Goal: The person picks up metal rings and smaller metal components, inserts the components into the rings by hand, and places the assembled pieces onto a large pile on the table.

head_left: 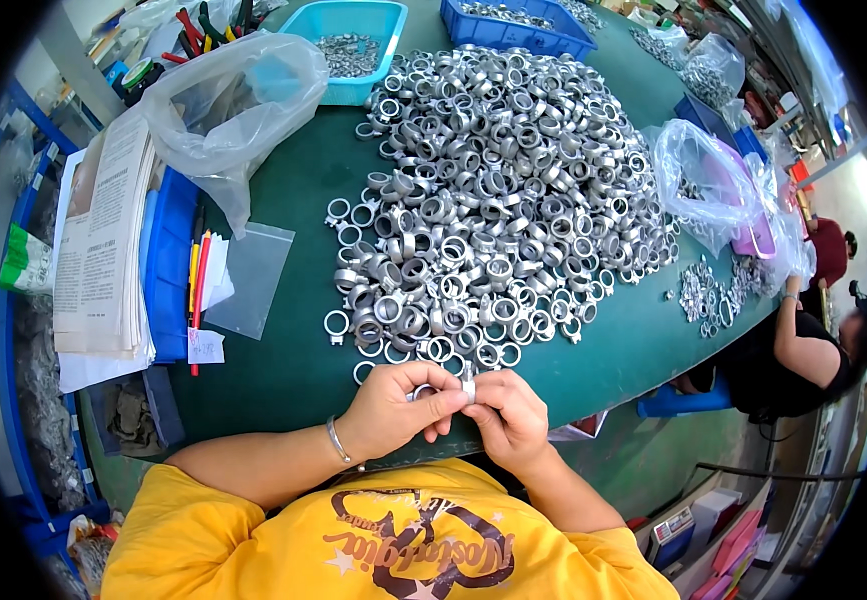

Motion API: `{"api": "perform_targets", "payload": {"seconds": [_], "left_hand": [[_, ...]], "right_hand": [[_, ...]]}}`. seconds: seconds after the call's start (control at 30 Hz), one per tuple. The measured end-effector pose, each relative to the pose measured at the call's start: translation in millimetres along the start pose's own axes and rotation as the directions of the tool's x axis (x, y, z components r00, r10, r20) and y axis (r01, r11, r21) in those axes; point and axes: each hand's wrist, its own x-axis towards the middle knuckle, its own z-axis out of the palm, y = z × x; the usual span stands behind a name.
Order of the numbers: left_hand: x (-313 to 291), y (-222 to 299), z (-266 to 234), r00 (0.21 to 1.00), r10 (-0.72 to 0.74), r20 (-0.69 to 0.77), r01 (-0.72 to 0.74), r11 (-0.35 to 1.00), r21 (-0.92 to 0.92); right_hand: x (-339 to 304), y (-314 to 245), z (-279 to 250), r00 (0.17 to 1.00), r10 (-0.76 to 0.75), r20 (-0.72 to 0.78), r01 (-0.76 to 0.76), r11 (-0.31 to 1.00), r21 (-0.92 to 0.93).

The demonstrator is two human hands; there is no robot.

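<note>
My left hand and my right hand meet at the near edge of the green table. Between their pinched fingertips is a small silver metal ring with a tab, held by both hands. Fingers cover much of it. A large pile of similar metal rings lies just beyond my hands, with loose ones along its near edge. Part of another ring shows beside my left thumb; whether the hand touches it I cannot tell.
At the left are a blue tray, stacked papers, pencils and plastic bags. A turquoise basin and blue crate stand at the back. On the right, a co-worker sits near small metal parts.
</note>
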Motion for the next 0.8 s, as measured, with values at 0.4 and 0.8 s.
{"api": "perform_targets", "payload": {"seconds": [0.4,0.8], "left_hand": [[-3,-2,4,0.901,0.419,0.114,-0.424,0.794,0.436],[-5,-3,8,0.967,0.254,0.014,-0.246,0.924,0.291]], "right_hand": [[-2,-2,-1,0.985,0.16,-0.06,-0.137,0.95,0.282],[-5,6,-6,0.988,0.142,0.068,-0.157,0.876,0.457]]}}
